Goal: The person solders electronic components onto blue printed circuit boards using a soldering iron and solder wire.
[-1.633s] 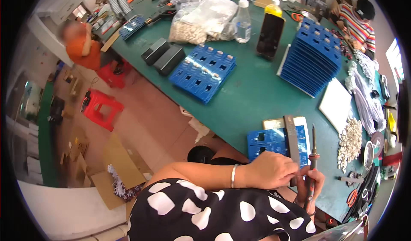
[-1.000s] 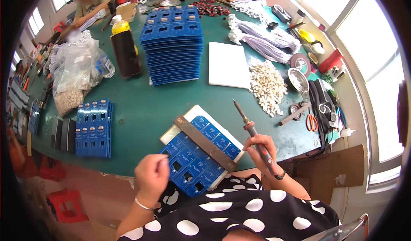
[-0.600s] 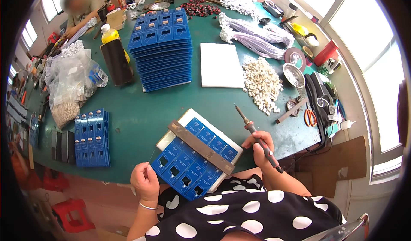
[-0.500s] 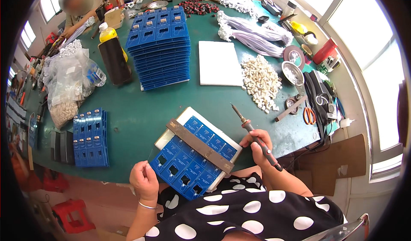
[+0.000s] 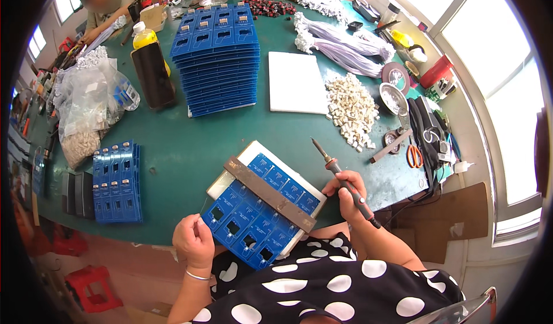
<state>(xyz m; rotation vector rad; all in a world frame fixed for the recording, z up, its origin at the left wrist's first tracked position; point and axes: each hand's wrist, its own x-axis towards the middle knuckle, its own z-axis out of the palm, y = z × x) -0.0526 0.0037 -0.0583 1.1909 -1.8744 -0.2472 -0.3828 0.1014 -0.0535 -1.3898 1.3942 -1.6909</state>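
Soldering iron [image 5: 355, 199] lay in your right hand [image 5: 347, 200], fingers wrapped round it; your left hand [image 5: 194, 237] pinched thin wire [image 5: 204, 205] beside the blue circuit-board panel [image 5: 239, 209].

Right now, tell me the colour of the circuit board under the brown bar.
The circuit board is blue with white markings, best seen in the head view.

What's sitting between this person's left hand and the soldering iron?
In the head view, a blue circuit board on a pale block, with a brown bar across it, lies between the left hand and the soldering iron.
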